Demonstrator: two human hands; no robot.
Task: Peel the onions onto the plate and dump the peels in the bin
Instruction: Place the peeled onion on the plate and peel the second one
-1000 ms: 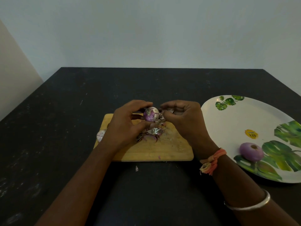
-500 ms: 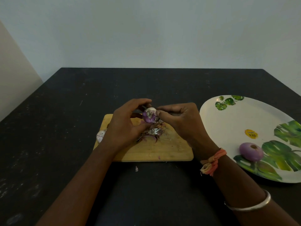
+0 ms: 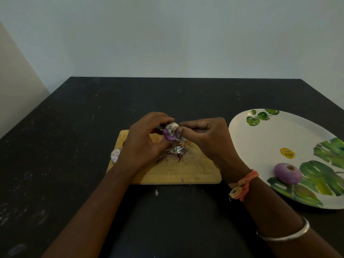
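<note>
Dim, even indoor light; soft shadows under the forearms, mild wide-angle bowing at edges, detail perhaps slightly soft.

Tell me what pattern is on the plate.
The plate is white with large green leaf prints, plus a small yellow sticker; the head view shows it best.

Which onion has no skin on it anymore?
The smooth purple onion on the plate. The held onion and the onion beside the board have papery skin.
</note>
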